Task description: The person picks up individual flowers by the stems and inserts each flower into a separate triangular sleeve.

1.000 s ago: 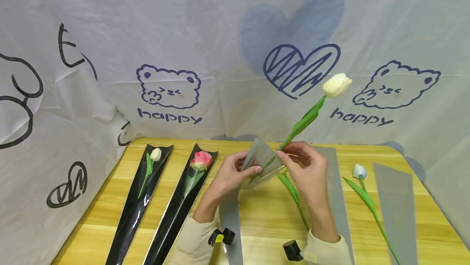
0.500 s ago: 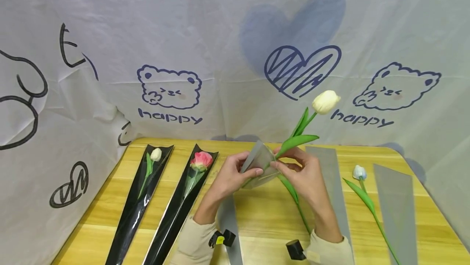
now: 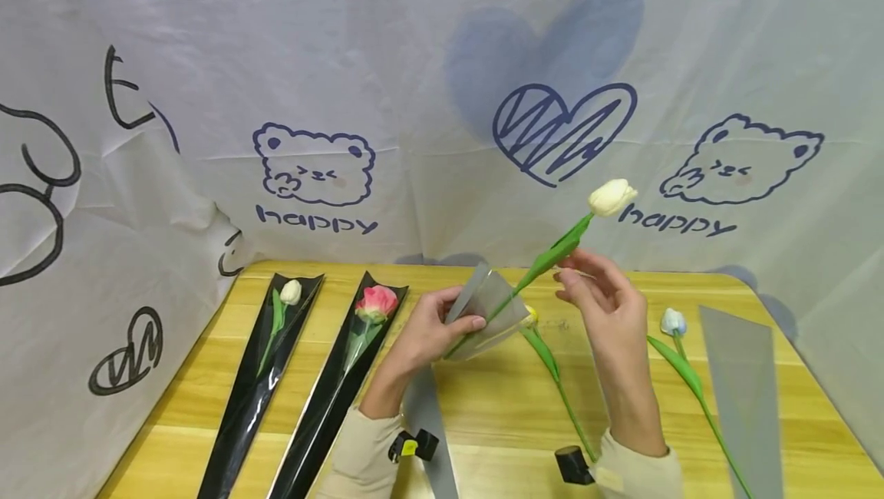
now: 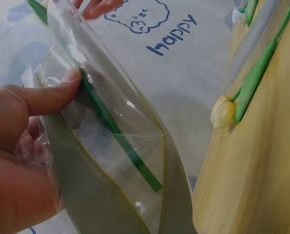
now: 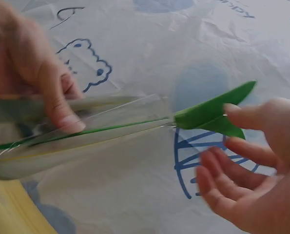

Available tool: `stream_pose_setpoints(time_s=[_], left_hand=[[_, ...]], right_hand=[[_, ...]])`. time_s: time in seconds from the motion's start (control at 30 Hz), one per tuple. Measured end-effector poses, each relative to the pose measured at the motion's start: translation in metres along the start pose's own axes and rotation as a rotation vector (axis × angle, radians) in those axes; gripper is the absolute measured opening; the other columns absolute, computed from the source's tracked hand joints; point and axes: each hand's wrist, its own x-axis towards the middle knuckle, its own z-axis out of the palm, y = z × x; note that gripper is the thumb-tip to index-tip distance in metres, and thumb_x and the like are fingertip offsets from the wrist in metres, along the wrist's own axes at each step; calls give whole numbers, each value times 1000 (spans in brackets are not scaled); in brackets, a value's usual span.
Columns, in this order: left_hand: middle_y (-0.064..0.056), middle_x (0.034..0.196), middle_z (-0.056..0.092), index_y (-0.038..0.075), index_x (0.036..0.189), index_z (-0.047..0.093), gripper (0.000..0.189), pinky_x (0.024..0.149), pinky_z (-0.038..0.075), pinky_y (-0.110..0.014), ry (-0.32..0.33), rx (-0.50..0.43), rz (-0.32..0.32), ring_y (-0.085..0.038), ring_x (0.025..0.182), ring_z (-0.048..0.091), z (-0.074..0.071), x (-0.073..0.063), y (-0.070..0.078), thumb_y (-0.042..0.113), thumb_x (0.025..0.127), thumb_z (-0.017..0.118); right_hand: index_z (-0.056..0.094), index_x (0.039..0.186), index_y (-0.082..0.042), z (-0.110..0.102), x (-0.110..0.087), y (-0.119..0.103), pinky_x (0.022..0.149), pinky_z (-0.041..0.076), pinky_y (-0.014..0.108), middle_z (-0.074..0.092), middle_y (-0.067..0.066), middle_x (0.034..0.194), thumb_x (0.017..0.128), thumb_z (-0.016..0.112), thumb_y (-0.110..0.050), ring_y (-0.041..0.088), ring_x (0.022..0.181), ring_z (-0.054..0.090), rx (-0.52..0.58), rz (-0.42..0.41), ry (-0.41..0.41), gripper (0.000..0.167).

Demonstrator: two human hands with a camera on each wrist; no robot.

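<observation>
Shifted to the right since half a second ago, and parted from the mouth of the wrapping sleeve [image 3: 507, 315]: right hand [image 3: 608, 307], now near the upper part of a white tulip [image 3: 555, 255]. Turned also: the green leaves [image 5: 203, 111], before spread apart in the head view, now closer to one narrow line.

Grip of the right hand: loose, with fingers apart and softly bent, holding nothing. Fingertips just beside the leaves; contact with them impossible to tell. Grip of the left hand [image 3: 427, 330]: closed on the wrapping sleeve, with thumb on the front and fingers behind.

Position of the white tulip: tilted up to the right, with flower and leaves outside the sleeve. Inside, behind the clear front: green stem [image 4: 124, 140], with its cut end well visible in the left wrist view.

Lying on the wooden surface [image 3: 511, 422], below and between the hands: yellow tulip [image 3: 544, 351]. Farther right: blue-white tulip [image 3: 693, 384] and, beside it, flat grey sheet [image 3: 742, 391]. At left, side by side: black sleeve [image 3: 247, 407] with small white tulip [image 3: 291, 292] inside, and second black sleeve [image 3: 319, 414] with pink flower [image 3: 377, 304]. Behind everything: pale cloth [image 3: 442, 38] with drawn bears and hearts.
</observation>
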Motion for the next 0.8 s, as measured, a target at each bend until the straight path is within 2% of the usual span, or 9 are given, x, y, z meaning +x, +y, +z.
stream_pose_setpoints(time_s=[0.13, 0.3, 0.53, 0.67, 0.8], left_hand=[[-16, 101, 69, -7, 123, 68, 33, 74, 52, -27, -26, 7, 4, -14, 83, 61, -3, 0, -3, 3, 93, 75], [-15, 102, 69, -5, 120, 69, 30, 75, 52, -27, -69, 58, 29, -15, 84, 61, -6, -1, -2, 2, 92, 76], [-7, 89, 65, 0, 101, 72, 15, 67, 46, -25, -116, 148, 66, -15, 75, 54, -10, 0, -3, 0, 88, 78], [-3, 85, 62, 2, 99, 71, 13, 66, 43, -25, -135, 181, 67, -14, 73, 51, -11, 0, -4, 2, 89, 79], [-1, 81, 57, 2, 99, 69, 14, 64, 40, -25, -132, 189, 57, -12, 71, 49, -10, -1, -3, 5, 89, 79]], right_hand=[[65, 123, 10, -2, 3, -3, 80, 58, 28, 67, 16, 106, 98, 70, -9, 22, 93, 67, 177, -43, 161, 32], [64, 116, 18, -4, 5, -4, 76, 59, 29, 68, 17, 98, 95, 72, -3, 22, 87, 68, 353, -75, 254, 30], [66, 108, 17, -4, 6, -4, 72, 60, 30, 72, 16, 92, 90, 76, 3, 22, 80, 72, 405, 3, 274, 24], [67, 104, 15, -3, 6, -5, 70, 60, 30, 73, 17, 94, 88, 77, 5, 22, 78, 73, 426, 42, 281, 22], [67, 101, 14, -3, 5, -6, 71, 60, 32, 73, 17, 94, 87, 77, 8, 22, 76, 73, 450, 43, 284, 18]])
